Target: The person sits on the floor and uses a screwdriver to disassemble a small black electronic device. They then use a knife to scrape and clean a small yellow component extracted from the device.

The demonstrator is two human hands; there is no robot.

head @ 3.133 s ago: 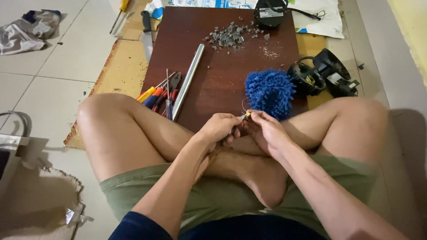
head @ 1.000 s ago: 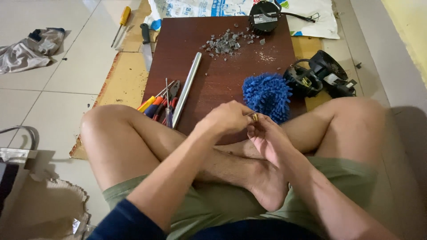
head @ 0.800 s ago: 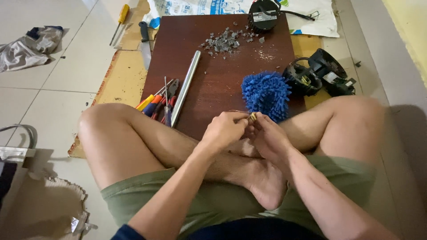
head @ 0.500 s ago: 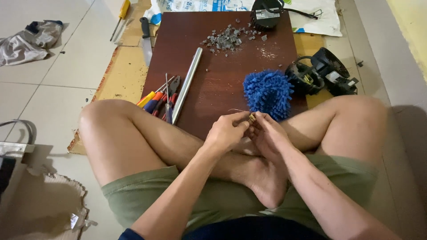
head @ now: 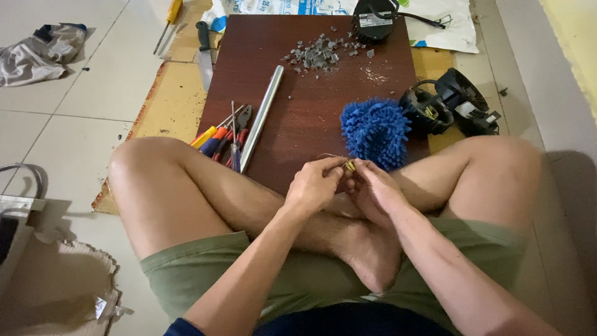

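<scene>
Since 0.5 s ago both hands sit in nearly the same spot over the crossed legs, fingertips together. Head view: left hand and right hand pinch 1 small yellowish part between their fingertips, a thin wire trailing from it, just off the near edge of the brown board. Blue fluffy mitt lies at the board's right edge, near the hands. Metal tube and hand tools lie along its left edge, grey debris near its far edge.
</scene>
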